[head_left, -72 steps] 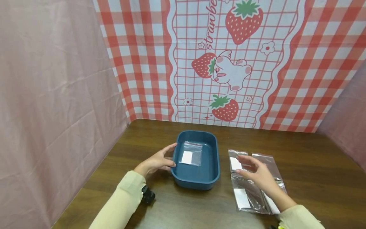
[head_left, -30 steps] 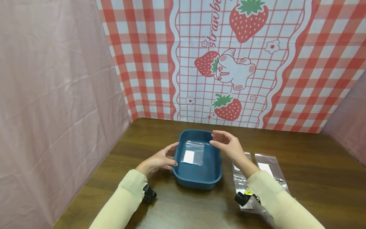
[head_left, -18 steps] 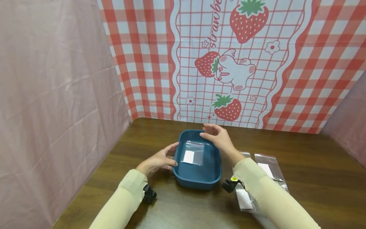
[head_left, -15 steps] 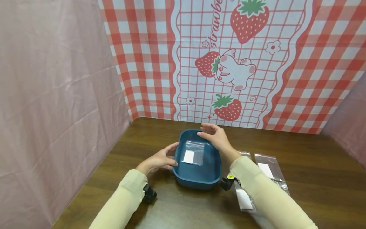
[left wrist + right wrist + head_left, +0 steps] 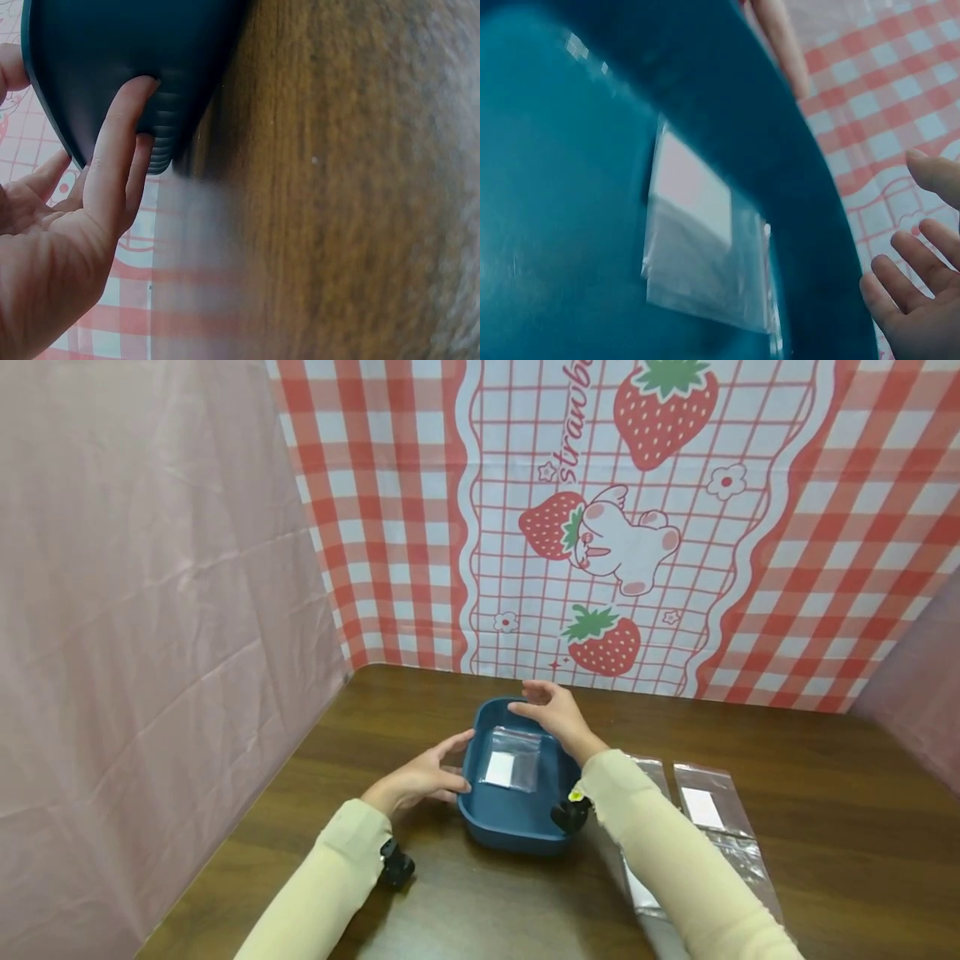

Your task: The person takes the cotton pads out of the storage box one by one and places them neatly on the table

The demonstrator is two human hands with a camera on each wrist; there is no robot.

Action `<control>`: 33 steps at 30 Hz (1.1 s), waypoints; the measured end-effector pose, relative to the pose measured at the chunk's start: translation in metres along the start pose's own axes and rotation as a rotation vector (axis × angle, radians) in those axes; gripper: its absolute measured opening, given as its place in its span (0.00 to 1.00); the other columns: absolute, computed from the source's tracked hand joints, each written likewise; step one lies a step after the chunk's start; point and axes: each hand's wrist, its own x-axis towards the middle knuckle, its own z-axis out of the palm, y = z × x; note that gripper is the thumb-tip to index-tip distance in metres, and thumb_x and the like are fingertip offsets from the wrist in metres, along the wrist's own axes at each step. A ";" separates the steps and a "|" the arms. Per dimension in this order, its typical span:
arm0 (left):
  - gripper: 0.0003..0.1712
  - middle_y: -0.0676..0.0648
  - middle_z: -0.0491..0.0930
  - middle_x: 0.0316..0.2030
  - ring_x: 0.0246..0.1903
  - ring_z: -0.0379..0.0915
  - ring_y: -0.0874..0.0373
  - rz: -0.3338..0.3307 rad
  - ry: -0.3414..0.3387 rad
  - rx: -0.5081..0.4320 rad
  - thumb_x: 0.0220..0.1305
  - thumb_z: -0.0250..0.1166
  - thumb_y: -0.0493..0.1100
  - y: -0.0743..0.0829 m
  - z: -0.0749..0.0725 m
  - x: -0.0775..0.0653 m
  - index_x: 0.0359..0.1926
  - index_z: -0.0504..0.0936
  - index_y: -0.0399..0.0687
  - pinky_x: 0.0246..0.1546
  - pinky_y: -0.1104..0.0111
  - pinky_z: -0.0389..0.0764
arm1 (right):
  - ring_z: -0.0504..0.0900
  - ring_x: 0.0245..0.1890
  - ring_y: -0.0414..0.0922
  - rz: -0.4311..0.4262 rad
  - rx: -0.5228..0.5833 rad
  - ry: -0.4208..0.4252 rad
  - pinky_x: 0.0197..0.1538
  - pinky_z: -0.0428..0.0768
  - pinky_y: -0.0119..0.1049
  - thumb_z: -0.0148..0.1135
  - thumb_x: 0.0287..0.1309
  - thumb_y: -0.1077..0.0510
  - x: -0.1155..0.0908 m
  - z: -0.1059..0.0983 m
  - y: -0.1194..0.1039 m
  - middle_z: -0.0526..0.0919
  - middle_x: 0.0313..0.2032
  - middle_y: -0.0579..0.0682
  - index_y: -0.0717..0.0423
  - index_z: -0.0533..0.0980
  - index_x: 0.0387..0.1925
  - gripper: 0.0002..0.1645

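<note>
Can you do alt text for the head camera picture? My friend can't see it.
A clear zip bag lies in a blue tub; a person's left-hand grip touches its side, and the right-hand grip is near its far end. More bags lie on the wooden table before a strawberry-print cloth.

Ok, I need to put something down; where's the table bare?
Bare table: between pink curtain and left hand; near side of the blue tray; right of the plastic bags. Crowded: between tray and bags, under the right sleeve.

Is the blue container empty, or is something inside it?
Not empty: at least one clear bag lies inside the container.
</note>
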 end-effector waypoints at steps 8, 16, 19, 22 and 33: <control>0.50 0.39 0.51 0.66 0.52 0.68 0.41 0.001 -0.008 0.000 0.51 0.62 0.25 -0.001 -0.001 0.000 0.72 0.52 0.55 0.37 0.57 0.80 | 0.68 0.57 0.59 -0.048 -0.241 -0.183 0.56 0.70 0.50 0.68 0.51 0.55 0.004 0.011 0.013 0.70 0.58 0.64 0.65 0.64 0.62 0.39; 0.50 0.40 0.51 0.67 0.52 0.69 0.42 -0.006 -0.014 0.004 0.52 0.62 0.25 0.002 -0.001 0.000 0.72 0.51 0.55 0.37 0.58 0.80 | 0.62 0.62 0.59 -0.064 -0.427 -0.429 0.61 0.62 0.52 0.72 0.45 0.54 0.003 0.017 0.016 0.65 0.62 0.64 0.64 0.61 0.64 0.47; 0.50 0.41 0.51 0.67 0.51 0.70 0.44 -0.011 -0.014 0.006 0.52 0.62 0.26 0.001 -0.002 0.000 0.72 0.51 0.56 0.36 0.59 0.81 | 0.62 0.62 0.58 -0.044 -0.497 -0.516 0.61 0.63 0.52 0.74 0.43 0.55 0.004 0.018 0.017 0.64 0.63 0.63 0.63 0.61 0.65 0.49; 0.50 0.41 0.50 0.67 0.51 0.69 0.44 -0.009 -0.013 0.004 0.52 0.62 0.26 0.000 -0.003 0.001 0.72 0.51 0.56 0.36 0.60 0.81 | 0.68 0.56 0.55 -0.023 -0.562 -0.589 0.58 0.67 0.51 0.75 0.41 0.55 0.004 0.018 0.018 0.65 0.61 0.62 0.59 0.63 0.65 0.48; 0.50 0.41 0.50 0.68 0.53 0.68 0.42 -0.010 -0.008 0.001 0.52 0.62 0.25 0.000 -0.003 0.000 0.72 0.51 0.55 0.36 0.59 0.81 | 0.77 0.32 0.44 -0.024 -0.618 -0.650 0.39 0.77 0.38 0.73 0.41 0.62 0.004 0.018 0.019 0.72 0.53 0.57 0.56 0.70 0.60 0.40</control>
